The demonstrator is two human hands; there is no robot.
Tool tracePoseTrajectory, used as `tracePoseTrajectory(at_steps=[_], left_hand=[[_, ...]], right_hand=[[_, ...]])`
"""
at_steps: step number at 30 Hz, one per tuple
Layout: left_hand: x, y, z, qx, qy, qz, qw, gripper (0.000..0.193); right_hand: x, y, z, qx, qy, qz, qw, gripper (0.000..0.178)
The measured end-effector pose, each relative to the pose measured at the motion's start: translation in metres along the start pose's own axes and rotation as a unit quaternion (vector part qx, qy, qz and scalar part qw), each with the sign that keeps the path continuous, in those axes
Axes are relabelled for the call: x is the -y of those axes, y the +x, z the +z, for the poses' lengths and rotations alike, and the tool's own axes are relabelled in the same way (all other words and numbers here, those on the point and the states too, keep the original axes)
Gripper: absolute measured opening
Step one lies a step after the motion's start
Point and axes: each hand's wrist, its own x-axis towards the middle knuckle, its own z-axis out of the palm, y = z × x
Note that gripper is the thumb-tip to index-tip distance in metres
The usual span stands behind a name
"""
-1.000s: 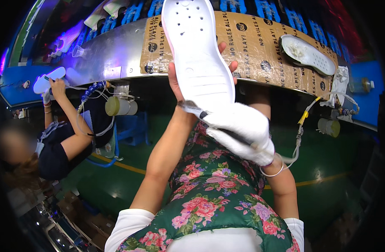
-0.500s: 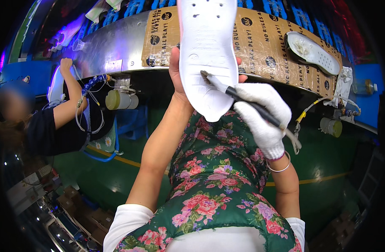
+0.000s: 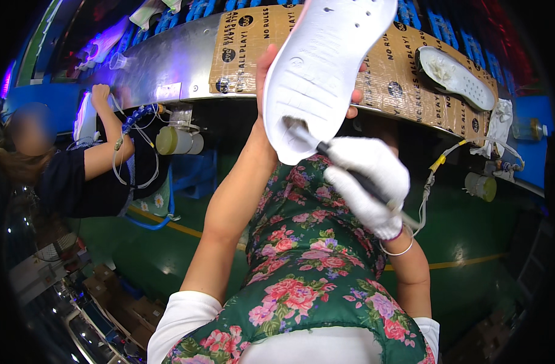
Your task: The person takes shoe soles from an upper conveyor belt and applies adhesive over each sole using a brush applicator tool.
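Nearest me, at the bottom of the head view, I log a floral apron [image 3: 301, 267]. Beyond it the right hand [image 3: 369, 179], in a white glove, pinches a slim, dark-handled brush [image 3: 322, 147] close to its front end, I judge for finer control of the tip. The tip is inside the heel of a white sole [image 3: 329, 73]; blur keeps me from telling how hard it presses. The sole lies up and to the left of the glove, heel toward the wearer, toe running out of view at the top; whether glove and rim touch, I cannot tell. The bare left hand [image 3: 266, 73] is beneath the sole, curled around it: thumb along the left edge, fingertips showing past the right, palm hidden. I read this grip as leaving the inner face clear and turned toward the brush. Farther out, I note cardboard [image 3: 383, 100] spread over the metal bench [image 3: 168, 64], probably to protect whatever rests there. A second sole [image 3: 471, 85] sits on its right part, hollow side up, pale crumpled stuff inside. Beside it a cloth [image 3: 498, 124] hangs over the edge, presumably within easy reach, with a jar [image 3: 529, 129] to its right. Well apart, at left, sits a co-worker [image 3: 59, 182].
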Motion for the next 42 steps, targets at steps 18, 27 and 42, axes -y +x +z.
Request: tracePoseTrajectory(at_steps=[18, 27, 42], left_hand=[[-0.008, 0.01, -0.002, -0.013, -0.078, -0.158, 0.984, 0.089], [-0.002, 0.01, 0.006, -0.101, 0.061, -0.179, 0.977, 0.085], [-0.005, 0.014, 0.008, -0.176, 0.222, -0.226, 0.932, 0.078]], right_hand=[[0.006, -0.007, 0.006, 0.07, 0.019, -0.007, 0.997, 0.029], [0.005, -0.003, -0.007, 0.087, -0.063, -0.037, 0.994, 0.029], [-0.003, -0.001, -0.018, 0.075, 0.001, 0.049, 0.996, 0.027]])
